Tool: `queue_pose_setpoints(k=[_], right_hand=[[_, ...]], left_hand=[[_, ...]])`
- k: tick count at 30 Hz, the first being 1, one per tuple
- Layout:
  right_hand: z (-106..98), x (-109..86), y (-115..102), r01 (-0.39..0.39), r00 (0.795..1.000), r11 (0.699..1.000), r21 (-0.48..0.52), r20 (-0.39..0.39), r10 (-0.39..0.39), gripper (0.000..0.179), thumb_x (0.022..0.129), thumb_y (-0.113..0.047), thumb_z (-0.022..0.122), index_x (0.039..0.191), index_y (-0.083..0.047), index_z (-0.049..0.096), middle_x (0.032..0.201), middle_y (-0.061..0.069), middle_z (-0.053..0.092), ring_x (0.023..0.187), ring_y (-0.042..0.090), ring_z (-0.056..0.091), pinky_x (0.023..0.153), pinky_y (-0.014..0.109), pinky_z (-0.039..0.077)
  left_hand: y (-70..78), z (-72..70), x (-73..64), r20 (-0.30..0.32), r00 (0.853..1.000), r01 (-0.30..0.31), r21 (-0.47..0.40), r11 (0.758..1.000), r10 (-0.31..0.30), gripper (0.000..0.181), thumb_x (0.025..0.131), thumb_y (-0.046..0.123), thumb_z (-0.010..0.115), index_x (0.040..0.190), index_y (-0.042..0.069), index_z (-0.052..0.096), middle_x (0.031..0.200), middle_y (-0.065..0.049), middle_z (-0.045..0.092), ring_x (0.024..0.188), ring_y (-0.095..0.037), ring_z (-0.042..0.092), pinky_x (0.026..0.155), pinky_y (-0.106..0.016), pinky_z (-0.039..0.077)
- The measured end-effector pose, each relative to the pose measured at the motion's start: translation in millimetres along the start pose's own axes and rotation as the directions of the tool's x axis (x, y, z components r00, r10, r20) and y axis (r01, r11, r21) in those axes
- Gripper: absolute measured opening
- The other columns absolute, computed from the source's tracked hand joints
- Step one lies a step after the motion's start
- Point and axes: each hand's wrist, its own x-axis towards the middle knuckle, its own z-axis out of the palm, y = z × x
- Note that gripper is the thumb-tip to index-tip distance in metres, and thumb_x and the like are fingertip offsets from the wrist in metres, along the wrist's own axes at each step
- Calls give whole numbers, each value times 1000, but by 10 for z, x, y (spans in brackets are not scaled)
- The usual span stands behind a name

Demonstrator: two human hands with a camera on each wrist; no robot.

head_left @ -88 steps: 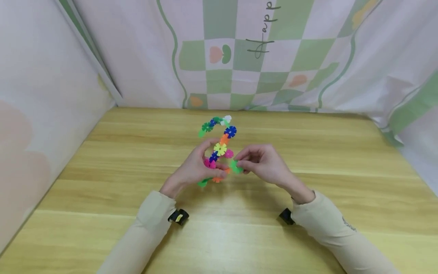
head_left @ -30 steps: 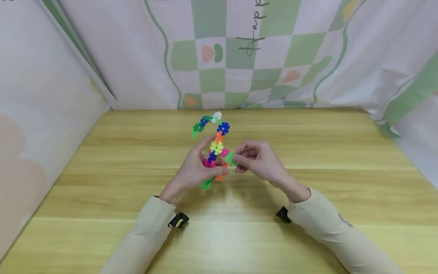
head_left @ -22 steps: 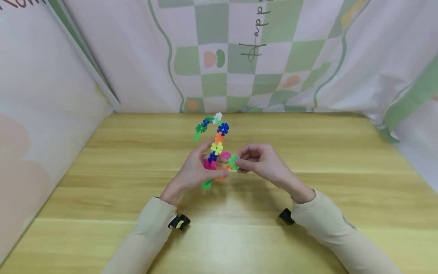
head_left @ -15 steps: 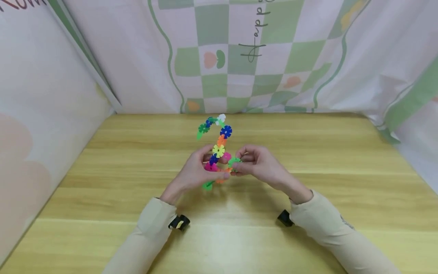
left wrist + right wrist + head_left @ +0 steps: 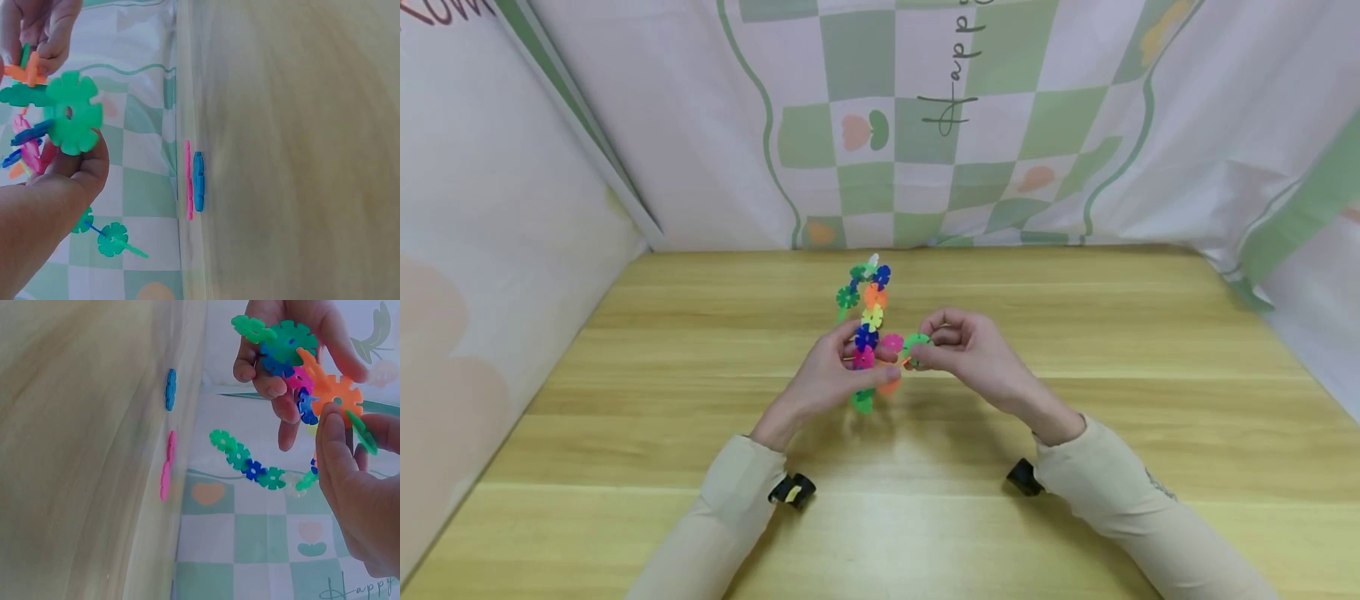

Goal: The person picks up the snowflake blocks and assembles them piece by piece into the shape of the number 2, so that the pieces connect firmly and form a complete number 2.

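Note:
My left hand (image 5: 831, 371) grips a curved chain of interlocking snowflake discs by its pink and blue part. The chain's far end arches up past a yellow disc (image 5: 872, 317) to a white disc (image 5: 872, 265), then down to dark green (image 5: 847, 297). Below the hand the chain ends in green discs (image 5: 74, 114). My right hand (image 5: 973, 354) pinches a light green disc (image 5: 916, 347) between thumb and fingers. In the right wrist view that green disc (image 5: 362, 433) meets the edge of an orange disc (image 5: 342, 400) of the chain; whether it is slotted in, I cannot tell.
Two loose pieces, one pink (image 5: 189, 180) and one blue (image 5: 199, 181), lie on the wooden table (image 5: 880, 533) beyond the hands. A checked curtain (image 5: 925, 125) hangs at the table's back, and a pale panel (image 5: 497, 208) stands on the left.
The left hand has turned the chain, so its arch now looks narrower and its discs face differently. The right hand keeps its pinch on the green disc, which is nearer the orange disc than at first.

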Motion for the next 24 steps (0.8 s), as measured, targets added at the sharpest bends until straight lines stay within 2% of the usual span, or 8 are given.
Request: queue_pose_setpoints(k=[7, 10, 13, 15, 18, 21, 22, 24], right_hand=[[-27, -6, -35, 35, 999, 999, 9, -15, -35, 18, 92, -11, 65, 103, 0, 55, 90, 11, 69, 86, 25, 68, 86, 42, 53], [-43, -12, -40, 60, 998, 998, 30, -21, -59, 17, 92, -9, 64, 102, 1, 54, 90, 11, 69, 85, 24, 68, 85, 38, 54], [-52, -15, -36, 81, 996, 995, 53, -31, -80, 15, 92, -7, 64, 101, 2, 54, 88, 8, 70, 85, 22, 68, 85, 35, 54], [-49, -14, -36, 92, 995, 993, 75, -46, -89, 14, 92, -6, 63, 100, 1, 54, 87, 6, 70, 85, 22, 69, 85, 34, 54], [-34, -12, -34, 116, 991, 986, 119, -73, -108, 12, 91, -4, 63, 98, 0, 55, 87, 2, 71, 86, 21, 69, 85, 34, 54], [-16, -8, -23, 150, 987, 975, 162, -90, -137, 10, 91, -3, 63, 97, -1, 55, 90, 1, 71, 85, 20, 69, 85, 34, 54], [-10, -6, -19, 162, 985, 972, 172, -94, -147, 9, 91, -2, 62, 97, -2, 55, 91, 1, 71, 85, 19, 69, 85, 34, 54], [-1, -5, -9, 176, 982, 966, 191, -97, -160, 9, 91, 0, 62, 97, -3, 56, 92, 1, 71, 85, 18, 69, 84, 34, 54]], left_hand=[[17, -11, -11, -41, 999, 24, -1, 1000, -24, 60, 85, 24, 75, 135, 5, 46, 112, -8, 63, 100, -20, 62, 83, -33, 53], [3, -17, -8, -18, 1000, 21, -31, 999, -21, 56, 87, 23, 73, 134, 6, 48, 113, -9, 64, 100, -20, 63, 84, -36, 53], [-21, -26, -9, 60, 998, 16, -121, 993, -9, 50, 91, 21, 68, 133, 5, 49, 114, -13, 66, 96, -24, 67, 85, -44, 53], [-39, -34, -14, 106, 994, 44, -221, 974, -20, 50, 92, 22, 66, 135, 5, 46, 113, -13, 66, 95, -26, 68, 85, -47, 53], [-43, -42, -29, 177, 984, 96, -387, 917, -28, 50, 93, 16, 65, 137, 4, 44, 112, -12, 66, 93, -27, 69, 84, -44, 54], [-34, -45, -34, 211, 977, 120, -492, 862, -15, 51, 91, 9, 66, 136, 2, 44, 114, -10, 64, 95, -26, 68, 86, -40, 54], [-23, -47, -38, 209, 978, 114, -500, 859, -9, 50, 91, 7, 66, 136, 3, 45, 115, -10, 63, 96, -26, 68, 87, -41, 53], [-13, -53, -34, 189, 982, 84, -467, 880, 6, 48, 90, 8, 67, 134, 3, 49, 116, -10, 63, 98, -26, 68, 89, -43, 52]])
